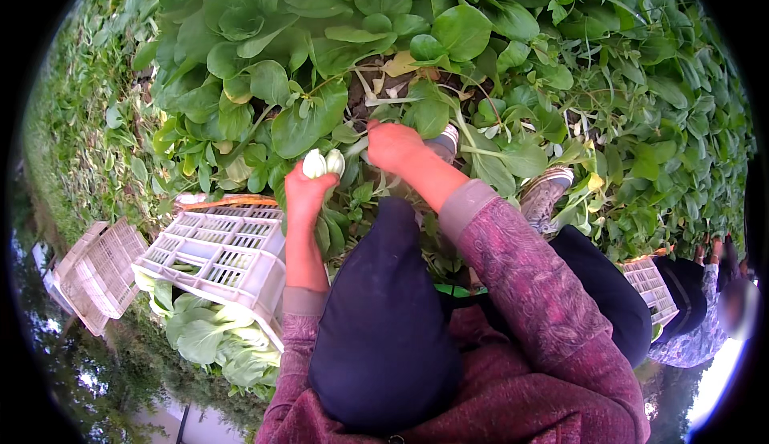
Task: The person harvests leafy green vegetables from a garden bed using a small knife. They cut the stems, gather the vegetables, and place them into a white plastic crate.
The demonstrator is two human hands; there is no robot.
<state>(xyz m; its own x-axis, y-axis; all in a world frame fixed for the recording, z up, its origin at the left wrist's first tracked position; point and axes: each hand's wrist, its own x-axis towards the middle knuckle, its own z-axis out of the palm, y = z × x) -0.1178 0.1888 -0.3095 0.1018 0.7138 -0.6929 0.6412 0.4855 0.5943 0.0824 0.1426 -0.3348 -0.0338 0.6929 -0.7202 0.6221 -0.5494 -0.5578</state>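
Observation:
My left hand (306,194) is closed around two heads of bok choy (323,164). Their pale cut bases point up past my thumb, and green leaves hang below the fist. Close by on the right, my right hand (393,146) is curled low among the plants, beside a pale leaf stalk (359,146). Its fingers are mostly turned away, so what it grips, if anything, is hidden. Broad-leaved bok choy plants (306,119) stand just beyond both hands. Loose stalks and yellowed leaves (399,64) lie on the bare soil (360,96) there.
A white plastic crate (210,242) stands at my left, with bok choy (225,339) heaped against its near side. More crates (99,272) sit farther left. My knee (387,324) and shoes (544,194) are among the plants. A co-worker (691,318) and another crate (650,288) are far right.

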